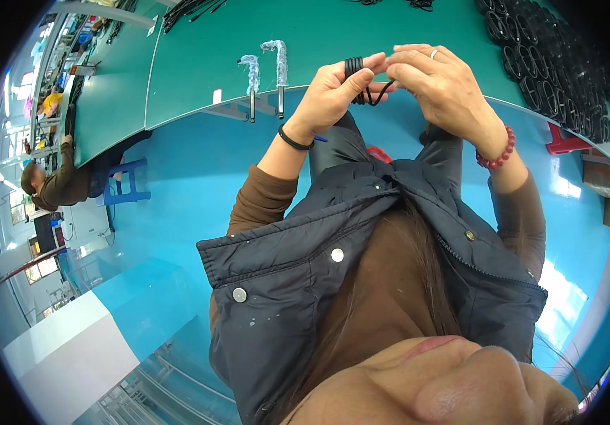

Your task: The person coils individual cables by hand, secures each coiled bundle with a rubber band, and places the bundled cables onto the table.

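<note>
A black cable [354, 69] is wound in several turns round the fingers of my left hand [340, 85], which grips the coil with the thumb across it. A loose loop of the same cable hangs below the coil and runs up toward my right hand [439, 85]. My right hand's fingertips are bent together at the cable's end, close to the left fingertips; part of that grip is hidden behind the fingers. Both hands are above the near edge of the green table [333, 28].
Two hooked rods [278, 71] wrapped in clear film stand at the table edge left of my hands. Many coiled black cables [538, 64] lie at the right. A red stool [563, 139] and cardboard boxes [606, 180] are below. Another person [71, 180] sits at the far left by a blue stool [128, 183].
</note>
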Available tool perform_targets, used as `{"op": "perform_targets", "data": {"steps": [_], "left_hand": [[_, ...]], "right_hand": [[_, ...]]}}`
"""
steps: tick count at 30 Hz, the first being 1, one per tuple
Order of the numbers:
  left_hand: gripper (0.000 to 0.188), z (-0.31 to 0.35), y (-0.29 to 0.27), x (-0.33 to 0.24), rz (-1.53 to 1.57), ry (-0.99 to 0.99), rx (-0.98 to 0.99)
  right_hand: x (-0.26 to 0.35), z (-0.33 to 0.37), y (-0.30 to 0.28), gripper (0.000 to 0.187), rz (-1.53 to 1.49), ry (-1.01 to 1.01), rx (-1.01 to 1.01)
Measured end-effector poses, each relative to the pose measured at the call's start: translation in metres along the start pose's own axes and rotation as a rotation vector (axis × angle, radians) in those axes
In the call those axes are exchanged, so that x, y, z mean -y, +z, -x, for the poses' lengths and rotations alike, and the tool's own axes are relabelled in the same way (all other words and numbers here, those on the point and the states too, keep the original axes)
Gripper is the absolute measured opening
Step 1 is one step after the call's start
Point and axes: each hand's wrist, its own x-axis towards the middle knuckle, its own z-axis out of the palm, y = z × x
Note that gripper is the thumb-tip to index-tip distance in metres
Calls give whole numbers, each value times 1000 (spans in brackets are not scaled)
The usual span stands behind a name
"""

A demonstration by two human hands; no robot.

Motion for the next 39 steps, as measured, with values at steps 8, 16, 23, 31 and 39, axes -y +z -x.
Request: {"op": "perform_targets", "data": {"steps": [8, 16, 23, 31, 39], "left_hand": [[47, -5, -19, -1, 373, 53, -311], [45, -1, 5, 3, -68, -69, -69], [37, 2, 21, -3, 0, -25, 40], [24, -5, 26, 10, -285, 187, 145], [20, 0, 23, 18, -57, 39, 105]], "right_hand": [[18, 12, -11, 19, -116, 34, 56], [4, 1, 0, 16, -143, 42, -25], [-9, 9, 46, 25, -1045, 550, -1], [0, 10, 49, 51, -1495, 763, 290], [3, 8, 53, 33, -1362, 903, 262]]}}
